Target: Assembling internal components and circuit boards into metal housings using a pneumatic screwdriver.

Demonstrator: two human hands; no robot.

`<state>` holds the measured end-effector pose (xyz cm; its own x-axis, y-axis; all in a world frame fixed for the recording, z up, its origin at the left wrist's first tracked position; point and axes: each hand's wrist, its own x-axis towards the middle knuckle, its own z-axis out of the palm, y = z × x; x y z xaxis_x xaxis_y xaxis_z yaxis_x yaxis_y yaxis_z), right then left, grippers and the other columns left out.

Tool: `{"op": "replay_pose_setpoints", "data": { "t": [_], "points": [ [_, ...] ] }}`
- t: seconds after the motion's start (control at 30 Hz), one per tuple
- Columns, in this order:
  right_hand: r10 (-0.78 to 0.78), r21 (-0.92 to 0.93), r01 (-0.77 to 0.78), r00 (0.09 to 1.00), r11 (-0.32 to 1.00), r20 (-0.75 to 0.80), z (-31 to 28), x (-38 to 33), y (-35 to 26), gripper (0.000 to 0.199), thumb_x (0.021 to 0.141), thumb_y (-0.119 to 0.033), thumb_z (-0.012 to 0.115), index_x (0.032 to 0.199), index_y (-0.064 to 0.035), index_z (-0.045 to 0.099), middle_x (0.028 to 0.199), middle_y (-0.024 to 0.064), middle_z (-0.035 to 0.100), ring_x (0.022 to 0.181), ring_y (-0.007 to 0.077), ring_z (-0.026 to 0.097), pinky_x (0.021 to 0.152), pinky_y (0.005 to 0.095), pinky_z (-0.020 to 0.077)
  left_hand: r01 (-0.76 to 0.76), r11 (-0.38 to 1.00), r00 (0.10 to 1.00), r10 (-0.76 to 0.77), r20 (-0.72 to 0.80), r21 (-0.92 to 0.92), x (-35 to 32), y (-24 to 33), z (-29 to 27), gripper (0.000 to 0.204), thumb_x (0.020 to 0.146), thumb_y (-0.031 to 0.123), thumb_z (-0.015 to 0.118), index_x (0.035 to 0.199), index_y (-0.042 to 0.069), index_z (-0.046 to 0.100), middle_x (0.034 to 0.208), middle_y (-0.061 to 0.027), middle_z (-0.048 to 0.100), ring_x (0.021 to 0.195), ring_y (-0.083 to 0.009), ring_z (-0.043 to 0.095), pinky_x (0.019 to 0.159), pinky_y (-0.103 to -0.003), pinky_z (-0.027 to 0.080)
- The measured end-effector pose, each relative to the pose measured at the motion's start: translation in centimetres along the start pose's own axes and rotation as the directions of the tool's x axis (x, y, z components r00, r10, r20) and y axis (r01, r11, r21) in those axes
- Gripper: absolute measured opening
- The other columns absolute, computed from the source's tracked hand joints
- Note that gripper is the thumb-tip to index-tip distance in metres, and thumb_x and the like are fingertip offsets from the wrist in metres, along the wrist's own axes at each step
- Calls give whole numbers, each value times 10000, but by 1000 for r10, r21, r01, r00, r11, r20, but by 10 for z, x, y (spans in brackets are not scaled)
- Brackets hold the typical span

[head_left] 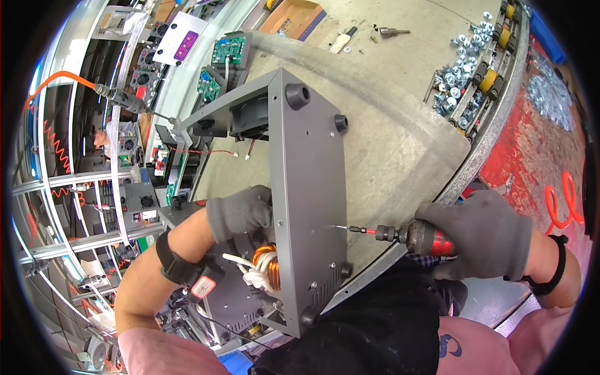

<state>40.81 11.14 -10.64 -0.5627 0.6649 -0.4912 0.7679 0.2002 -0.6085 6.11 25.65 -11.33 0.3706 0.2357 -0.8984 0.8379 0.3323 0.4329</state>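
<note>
A dark grey sheet-metal case (306, 187) stands on its side in front of me, its panel with round black feet facing right. My left hand (240, 215), in a grey glove, reaches into the open case with its fingers curled behind the panel's edge. What those fingers grip is hidden. Below that hand, a copper-wound coil (269, 259) with thick white leads sits inside the case. In a grey glove too, my right hand (478, 234) is wrapped round a red and black power screwdriver (431, 239). The screwdriver's bit points left, its tip at a screw (340, 227) on the panel.
Loose bolts (459, 78) lie heaped by the yellow-wheeled roller track at the far right. Green circuit boards (229, 50) stand beyond the case. A second power screwdriver (122, 97) hangs on an orange hose at left. A cardboard box (290, 19) lies at the back.
</note>
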Motion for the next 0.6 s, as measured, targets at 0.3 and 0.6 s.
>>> {"op": "replay_pose_setpoints", "data": {
  "t": [0.3, 0.6],
  "points": [
    [-17, -11, 16, 998, 1000, -57, 2, 1, -1, 530, 706, -371, 754, 1081, -86, 510, 750, 125, 648, 756, 312, 664, 675, 396, 495, -179, 983, 984, 178, 25, 32, 15, -23, -7, 358, 756, 152, 739, 1057, -28, 668, 897, -93, 695, 793, -133, 656, 672, -268, 545],
    [-61, -175, 14, 962, 984, -265, 30, 8, -4, 599, 673, -315, 761, 1169, -98, 505, 756, 77, 617, 685, 268, 618, 670, 371, 437, -279, 959, 960, 278, 29, 51, 23, -34, -8, 329, 752, 143, 733, 1041, -8, 681, 925, -79, 702, 834, -131, 647, 716, -281, 528]
  ]
}}
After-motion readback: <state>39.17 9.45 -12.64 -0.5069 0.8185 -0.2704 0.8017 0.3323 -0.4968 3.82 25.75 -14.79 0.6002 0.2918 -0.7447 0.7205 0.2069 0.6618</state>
